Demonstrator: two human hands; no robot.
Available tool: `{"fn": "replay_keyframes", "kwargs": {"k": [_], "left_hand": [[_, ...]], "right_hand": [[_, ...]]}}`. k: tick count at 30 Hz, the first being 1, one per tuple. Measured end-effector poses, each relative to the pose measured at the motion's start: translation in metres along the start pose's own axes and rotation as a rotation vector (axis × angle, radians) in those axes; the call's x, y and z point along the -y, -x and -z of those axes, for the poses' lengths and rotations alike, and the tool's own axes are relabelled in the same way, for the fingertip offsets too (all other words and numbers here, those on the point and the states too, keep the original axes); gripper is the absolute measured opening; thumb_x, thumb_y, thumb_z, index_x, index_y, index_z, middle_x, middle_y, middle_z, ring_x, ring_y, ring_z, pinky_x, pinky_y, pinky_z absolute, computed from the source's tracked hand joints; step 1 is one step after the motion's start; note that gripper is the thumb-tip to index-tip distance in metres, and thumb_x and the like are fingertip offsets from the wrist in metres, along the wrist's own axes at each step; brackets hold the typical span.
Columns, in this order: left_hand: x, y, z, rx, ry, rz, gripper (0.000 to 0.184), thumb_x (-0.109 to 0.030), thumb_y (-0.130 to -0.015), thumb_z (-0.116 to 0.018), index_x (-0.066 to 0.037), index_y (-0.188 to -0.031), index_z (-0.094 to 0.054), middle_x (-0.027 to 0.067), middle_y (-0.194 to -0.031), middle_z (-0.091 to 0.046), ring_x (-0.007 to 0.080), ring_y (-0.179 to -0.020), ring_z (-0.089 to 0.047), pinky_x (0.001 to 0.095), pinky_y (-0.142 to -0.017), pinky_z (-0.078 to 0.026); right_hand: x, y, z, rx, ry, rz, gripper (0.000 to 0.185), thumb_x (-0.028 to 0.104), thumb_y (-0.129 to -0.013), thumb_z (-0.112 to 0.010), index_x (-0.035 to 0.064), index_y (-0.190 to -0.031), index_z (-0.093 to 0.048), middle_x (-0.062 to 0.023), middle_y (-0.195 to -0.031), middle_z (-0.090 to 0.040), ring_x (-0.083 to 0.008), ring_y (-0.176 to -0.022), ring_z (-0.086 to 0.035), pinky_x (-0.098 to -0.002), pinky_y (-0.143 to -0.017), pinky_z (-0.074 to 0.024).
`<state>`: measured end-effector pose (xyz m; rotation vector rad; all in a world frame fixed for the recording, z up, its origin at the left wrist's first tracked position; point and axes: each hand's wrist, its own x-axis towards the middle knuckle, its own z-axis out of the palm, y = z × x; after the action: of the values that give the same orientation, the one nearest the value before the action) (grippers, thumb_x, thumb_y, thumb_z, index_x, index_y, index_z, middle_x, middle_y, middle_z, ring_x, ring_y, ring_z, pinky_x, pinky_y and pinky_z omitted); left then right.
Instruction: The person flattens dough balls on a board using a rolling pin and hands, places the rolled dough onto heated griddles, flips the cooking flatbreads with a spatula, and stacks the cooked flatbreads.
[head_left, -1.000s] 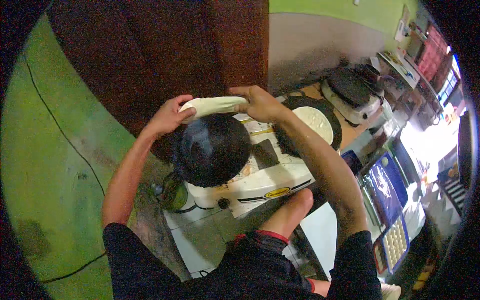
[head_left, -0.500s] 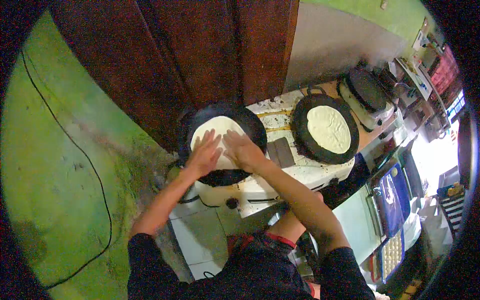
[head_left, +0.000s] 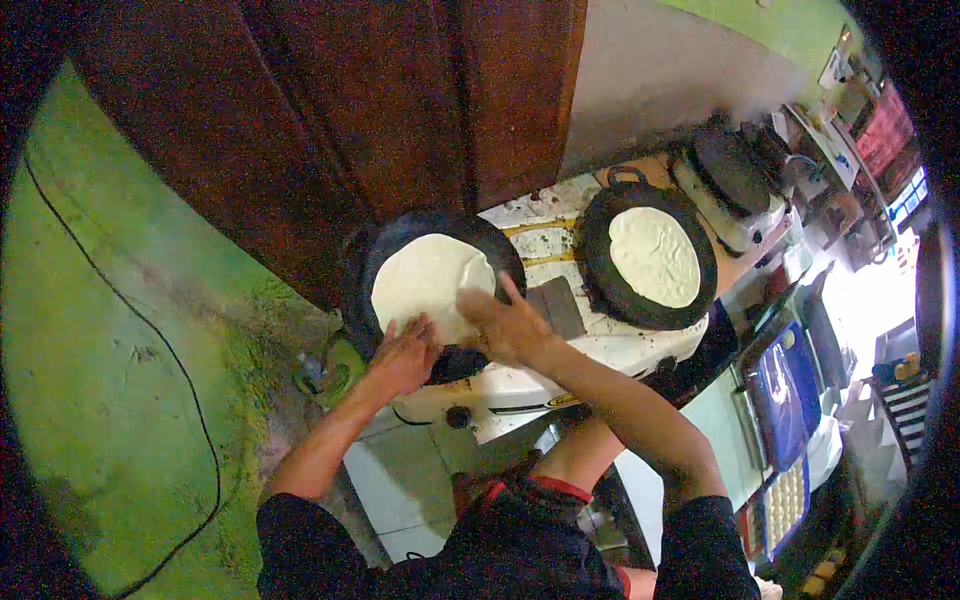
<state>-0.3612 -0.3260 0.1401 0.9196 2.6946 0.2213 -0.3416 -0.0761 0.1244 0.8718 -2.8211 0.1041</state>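
A round, pale sheet of dough lies in the dark pan on the left side of the stove. My left hand rests at the sheet's lower edge, fingers apart and touching it. Over the sheet's lower right edge is my right hand, somewhat blurred, with one finger raised away from the others. Neither hand visibly grips anything. To the right, a second dough sheet, wrinkled on its surface, sits in another dark pan.
Both pans stand on a stained white stove, with a dark flat block between them. Another burner with a black pan is farther right. A tray of dough balls and a blue tray lie at lower right. A brown wooden door rises behind.
Both hands have moved from the middle of the dough toward its lower edge, uncovering most of the sheet. The right hand has turned and shifted down. The camera view has moved slightly.
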Motion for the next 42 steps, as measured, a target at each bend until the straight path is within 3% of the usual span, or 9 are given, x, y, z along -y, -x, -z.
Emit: {"fn": "replay_keyframes", "kwargs": {"k": [5,13,17,22,29,31,34,37,42], "left_hand": [[-0.007,0.026,0.036,0.063,-0.013,-0.116,0.050,-0.036,-0.105,-0.035,-0.001,-0.137,-0.052,0.0200,-0.142,-0.053,0.0338,-0.132,-0.051,0.0591,-0.118,-0.021],[-0.008,0.018,0.074,0.273,-0.030,-0.069,0.058,-0.046,-0.102,-0.041,0.003,-0.093,-0.072,0.0264,-0.100,-0.069,0.0430,-0.115,-0.059,0.0546,-0.117,-0.025],[-0.067,0.050,0.119,0.268,0.161,-0.119,0.046,-0.042,-0.103,-0.045,-0.005,-0.106,-0.072,0.0152,-0.108,-0.071,0.0343,-0.114,-0.063,0.0541,-0.117,-0.028],[-0.209,0.000,0.037,0.197,0.732,-0.516,0.032,-0.026,-0.097,-0.060,-0.004,-0.118,-0.069,0.0158,-0.120,-0.069,0.0296,-0.112,-0.065,0.0400,-0.100,-0.048],[-0.542,-0.191,-0.198,0.187,0.988,-0.515,0.081,-0.043,-0.093,-0.063,0.008,-0.148,-0.033,0.0271,-0.149,-0.043,0.0362,-0.140,-0.042,0.0423,-0.117,-0.031],[-0.598,-0.209,-0.177,0.179,0.948,-0.346,0.098,-0.049,-0.092,-0.063,0.011,-0.152,-0.014,0.0317,-0.158,-0.023,0.0392,-0.147,-0.028,0.0407,-0.121,-0.023],[-0.638,-0.211,-0.156,0.115,0.822,-0.315,0.084,-0.051,-0.092,-0.061,0.008,-0.145,-0.035,0.0315,-0.139,-0.051,0.0402,-0.131,-0.050,0.0440,-0.108,-0.040],[-0.637,-0.241,-0.176,0.206,0.691,-0.265,0.067,-0.055,-0.093,-0.058,0.005,-0.123,-0.058,0.0286,-0.115,-0.067,0.0417,-0.109,-0.065,0.0489,-0.093,-0.048],[-0.608,-0.189,-0.153,0.181,0.411,-0.403,0.069,-0.057,-0.093,-0.054,0.006,-0.121,-0.056,0.0304,-0.109,-0.067,0.0463,-0.101,-0.066,0.0516,-0.091,-0.049]], "right_hand": [[0.041,0.007,0.074,0.428,-0.147,-0.141,0.063,0.059,-0.098,-0.039,0.0124,-0.136,-0.057,-0.0090,-0.148,-0.050,-0.0198,-0.140,-0.043,-0.0614,-0.120,-0.0048],[0.069,0.007,0.087,0.425,-0.453,-0.022,0.058,0.053,-0.103,-0.033,0.0123,-0.137,-0.056,-0.0087,-0.133,-0.063,-0.0237,-0.129,-0.055,-0.0562,-0.122,-0.0112],[0.049,0.154,0.099,-0.009,-0.625,-0.237,0.035,0.035,-0.099,-0.056,0.0082,-0.118,-0.070,-0.0083,-0.124,-0.069,-0.0230,-0.125,-0.058,-0.0566,-0.119,-0.0222],[0.004,0.452,0.106,-0.652,-0.611,-1.106,0.026,0.019,-0.102,-0.052,0.0043,-0.118,-0.065,-0.0170,-0.123,-0.068,-0.0284,-0.122,-0.059,-0.0405,-0.110,-0.0404],[0.015,0.788,0.111,-1.070,-0.246,-2.207,0.068,0.054,-0.100,-0.043,0.0013,-0.142,-0.049,-0.0146,-0.117,-0.063,-0.0254,-0.110,-0.059,-0.0372,-0.095,-0.0462],[0.014,0.818,0.099,-1.213,-0.577,-2.226,0.084,0.065,-0.094,-0.040,-0.0004,-0.146,-0.040,-0.0134,-0.100,-0.064,-0.0244,-0.099,-0.062,-0.0365,-0.093,-0.0466],[0.013,0.830,0.098,-1.357,-1.032,-2.038,0.109,0.083,-0.085,-0.036,-0.0029,-0.152,-0.027,-0.0116,-0.074,-0.065,-0.0228,-0.082,-0.067,-0.0353,-0.090,-0.0471],[0.032,0.806,0.116,-1.169,-1.130,-1.946,0.126,0.093,-0.079,-0.032,-0.0084,-0.153,-0.020,-0.0123,-0.061,-0.063,-0.0216,-0.060,-0.066,-0.0317,-0.071,-0.0523],[0.043,0.860,0.060,-0.292,-0.208,-2.142,0.084,0.071,-0.097,-0.030,0.0008,-0.138,-0.049,-0.0297,-0.118,-0.061,-0.0358,-0.088,-0.070,-0.0482,-0.077,-0.0557]]}}
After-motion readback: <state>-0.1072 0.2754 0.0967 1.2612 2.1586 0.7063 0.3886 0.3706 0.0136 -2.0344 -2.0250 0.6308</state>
